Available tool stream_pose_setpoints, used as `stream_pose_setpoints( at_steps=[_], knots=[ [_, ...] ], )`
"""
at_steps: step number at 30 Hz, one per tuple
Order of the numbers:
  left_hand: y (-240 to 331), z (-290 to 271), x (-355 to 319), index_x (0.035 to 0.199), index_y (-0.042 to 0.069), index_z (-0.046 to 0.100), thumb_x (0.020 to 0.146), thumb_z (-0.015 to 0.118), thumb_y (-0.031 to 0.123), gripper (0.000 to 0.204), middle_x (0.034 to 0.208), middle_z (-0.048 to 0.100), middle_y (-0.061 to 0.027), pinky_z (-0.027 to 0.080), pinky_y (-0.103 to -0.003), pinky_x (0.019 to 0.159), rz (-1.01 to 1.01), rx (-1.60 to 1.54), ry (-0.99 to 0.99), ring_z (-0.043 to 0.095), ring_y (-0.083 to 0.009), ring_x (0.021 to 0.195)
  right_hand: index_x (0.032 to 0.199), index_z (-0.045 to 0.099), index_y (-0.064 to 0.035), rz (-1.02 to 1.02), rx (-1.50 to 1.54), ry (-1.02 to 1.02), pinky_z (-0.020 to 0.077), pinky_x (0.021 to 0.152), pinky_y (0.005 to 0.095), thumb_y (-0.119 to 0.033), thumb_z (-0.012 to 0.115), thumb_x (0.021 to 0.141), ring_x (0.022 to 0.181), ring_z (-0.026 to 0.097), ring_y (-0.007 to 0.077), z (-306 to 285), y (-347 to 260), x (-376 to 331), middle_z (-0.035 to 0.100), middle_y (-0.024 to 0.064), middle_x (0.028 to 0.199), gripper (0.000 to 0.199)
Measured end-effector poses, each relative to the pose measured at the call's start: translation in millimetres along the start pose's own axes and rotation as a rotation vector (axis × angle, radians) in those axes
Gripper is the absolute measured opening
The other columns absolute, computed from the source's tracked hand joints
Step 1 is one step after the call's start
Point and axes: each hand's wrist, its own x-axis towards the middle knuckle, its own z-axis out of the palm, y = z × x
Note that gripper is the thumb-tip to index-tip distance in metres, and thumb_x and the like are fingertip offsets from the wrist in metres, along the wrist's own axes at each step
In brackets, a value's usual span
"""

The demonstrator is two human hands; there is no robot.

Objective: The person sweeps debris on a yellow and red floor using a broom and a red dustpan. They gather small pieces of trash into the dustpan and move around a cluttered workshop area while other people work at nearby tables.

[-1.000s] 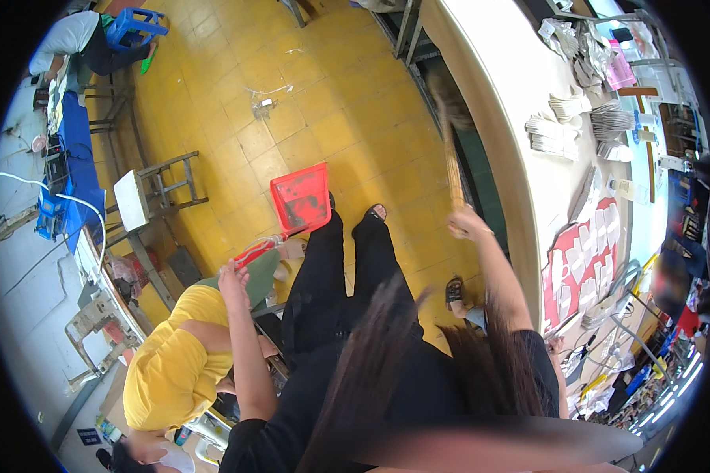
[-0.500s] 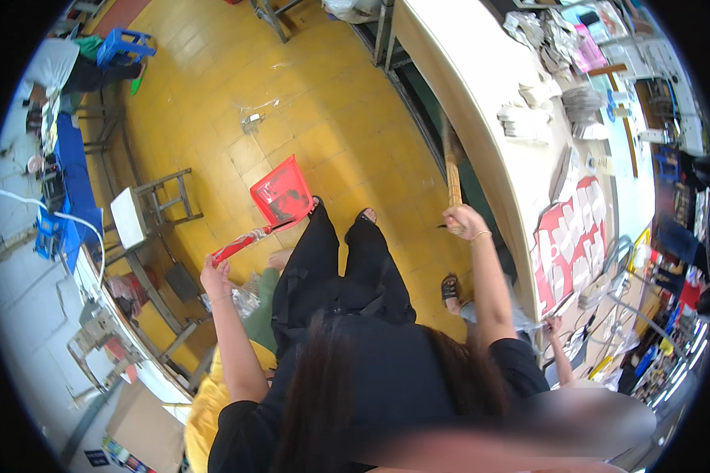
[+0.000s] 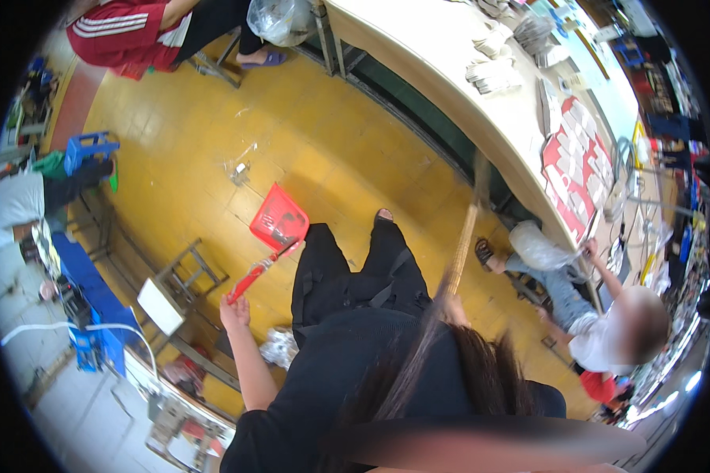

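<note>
My left hand (image 3: 235,313) is wrapped round the end of the long red handle of a dustpan. The red pan (image 3: 280,214) sits low by my left foot, with grey dirt in it. Close by my right hip, my right hand (image 3: 454,310) grips a broom (image 3: 467,240) by its pale woven handle. The broom slants up toward the table edge, and its far end looks blurred. Strands of hair hang across the near part of the broom and hide some of my right hand. Small white scraps (image 3: 241,170) lie on the yellow floor beyond the pan.
A long white table (image 3: 418,47) with stacked cut pieces runs along the right. A seated person in red (image 3: 126,31) is at the far left, another person (image 3: 584,323) at the right. A wooden stool (image 3: 189,268) and blue sewing tables (image 3: 91,272) line the left.
My view has turned to the right. My right hand has drawn back toward my hip with the broom. The dustpan stays in my left hand. More of the person at the right now shows.
</note>
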Motion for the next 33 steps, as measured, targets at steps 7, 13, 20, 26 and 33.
stream_pose_setpoints(
  at_steps=[7,13,20,26,33],
  knots=[
    [60,-40,37,0.098,0.012,0.050,0.087,0.051,0.035,0.025,0.100,0.052,-0.0052,0.044,-0.035,0.079,-0.111,0.085,-0.010,0.050,-0.0231,0.088,0.066,0.043,-0.0078,0.213,0.823,-0.354,0.0384,0.038,0.0290,-0.005,0.045,0.081,0.039,0.042,0.0155,105,-80,85,0.042,0.0020,0.051,0.016],
    [97,-93,56,0.091,0.014,0.052,0.085,0.055,0.035,0.023,0.097,0.047,-0.0040,0.042,-0.036,0.078,-0.117,0.151,0.000,0.049,-0.0247,0.091,0.067,0.041,-0.0065,0.038,0.438,-0.334,0.0323,0.035,0.0291,-0.001,0.044,0.079,0.039,0.038,0.0169,320,-70,110,0.038,0.0047,0.051,0.014],
    [104,-146,68,0.093,0.011,0.052,0.085,0.057,0.034,0.024,0.095,0.048,-0.0038,0.044,-0.036,0.068,-0.034,0.191,0.049,0.050,-0.0250,0.085,0.069,0.044,-0.0023,-0.055,0.113,-0.377,0.0425,0.042,0.0339,0.002,0.049,0.074,0.045,0.047,0.0202,479,-86,77,0.045,0.0080,0.056,0.008],
    [76,-171,66,0.103,0.011,0.051,0.084,0.057,0.036,0.032,0.094,0.048,-0.0024,0.046,-0.035,0.064,-0.038,0.175,0.119,0.053,-0.0237,0.083,0.074,0.047,0.0020,-0.099,-0.249,-0.413,0.0471,0.046,0.0367,0.004,0.051,0.074,0.049,0.053,0.0221,521,-91,33,0.048,0.0107,0.059,0.004],
    [35,-200,52,0.112,0.005,0.049,0.085,0.053,0.033,0.039,0.107,0.051,-0.0052,0.043,-0.035,0.068,0.029,0.191,0.224,0.052,-0.0234,0.088,0.078,0.048,0.0057,-0.029,-0.401,-0.569,0.0488,0.043,0.0377,0.007,0.056,0.072,0.048,0.054,0.0207,520,-70,-23,0.051,0.0102,0.062,0.010]
  ],
)
